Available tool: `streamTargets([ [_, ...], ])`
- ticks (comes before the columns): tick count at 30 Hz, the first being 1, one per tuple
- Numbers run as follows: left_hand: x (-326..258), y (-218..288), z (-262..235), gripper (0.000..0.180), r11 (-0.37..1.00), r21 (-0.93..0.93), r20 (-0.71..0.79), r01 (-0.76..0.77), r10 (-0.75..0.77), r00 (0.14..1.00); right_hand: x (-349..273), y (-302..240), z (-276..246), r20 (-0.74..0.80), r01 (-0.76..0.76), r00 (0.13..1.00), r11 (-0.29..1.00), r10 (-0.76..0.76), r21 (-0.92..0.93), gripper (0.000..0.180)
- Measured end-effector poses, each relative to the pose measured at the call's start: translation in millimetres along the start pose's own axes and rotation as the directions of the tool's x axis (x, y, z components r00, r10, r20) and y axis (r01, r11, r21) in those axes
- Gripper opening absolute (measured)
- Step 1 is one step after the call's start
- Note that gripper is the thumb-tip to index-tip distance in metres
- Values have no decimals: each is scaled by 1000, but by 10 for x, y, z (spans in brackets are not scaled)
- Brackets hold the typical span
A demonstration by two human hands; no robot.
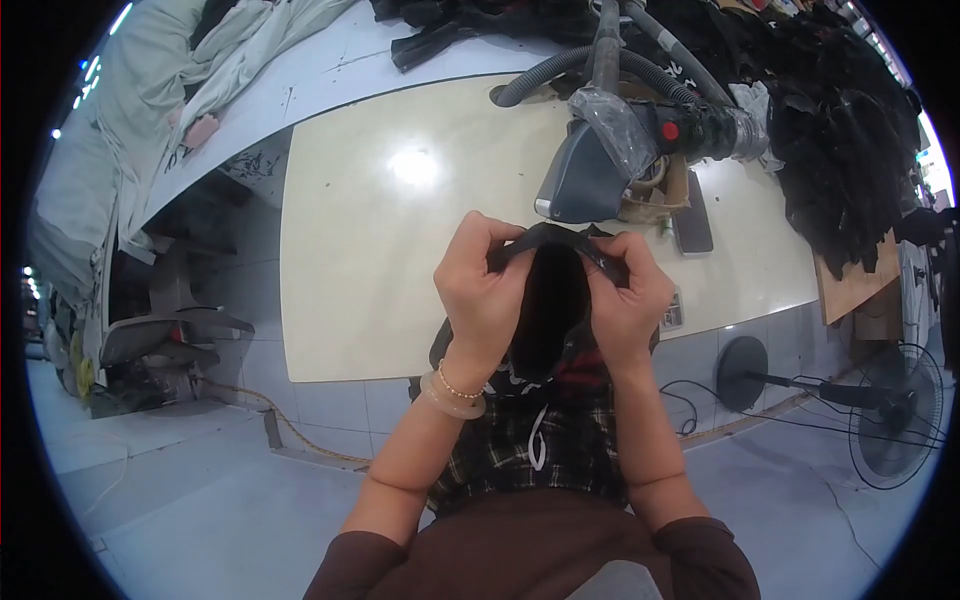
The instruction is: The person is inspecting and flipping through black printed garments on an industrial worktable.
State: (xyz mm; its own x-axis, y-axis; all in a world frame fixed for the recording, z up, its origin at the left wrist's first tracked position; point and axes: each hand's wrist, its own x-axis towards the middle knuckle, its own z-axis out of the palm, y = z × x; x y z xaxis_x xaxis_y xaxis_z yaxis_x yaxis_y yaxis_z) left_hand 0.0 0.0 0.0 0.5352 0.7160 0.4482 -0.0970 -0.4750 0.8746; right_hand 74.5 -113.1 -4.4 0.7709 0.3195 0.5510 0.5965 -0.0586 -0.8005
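Between my two hands is a black fabric piece (548,232), its edge stretched into an arch around a dark opening. The inside of that opening is too dark to make out. My left hand (485,295) is closed, pinching the left side of the edge between thumb and fingers. On the other side my right hand (630,295) pinches the edge the same way. Lower folds of the fabric hang toward my lap, over checked cloth with a white drawstring loop. Just beyond my fingertips is the grey head (582,175) of a machine, partly wrapped in clear plastic.
A pale tabletop (370,260) spreads in front of me. Grey hoses (550,75) rise behind the machine. A cardboard box (675,190) and a dark phone (693,220) lie to its right. Black garments (840,150) are heaped far right, above a fan (895,415). Pale cloth (85,170) hangs left.
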Motion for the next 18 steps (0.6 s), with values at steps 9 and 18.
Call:
streamTargets([
  [9,26,4,7,14,994,-86,-13,67,-69,998,31,-49,33,-3,-50,999,999,50,11,14],
  [18,29,10,26,14,994,-84,-20,68,-70,997,44,-40,22,8,-72,997,996,71,46,14],
])
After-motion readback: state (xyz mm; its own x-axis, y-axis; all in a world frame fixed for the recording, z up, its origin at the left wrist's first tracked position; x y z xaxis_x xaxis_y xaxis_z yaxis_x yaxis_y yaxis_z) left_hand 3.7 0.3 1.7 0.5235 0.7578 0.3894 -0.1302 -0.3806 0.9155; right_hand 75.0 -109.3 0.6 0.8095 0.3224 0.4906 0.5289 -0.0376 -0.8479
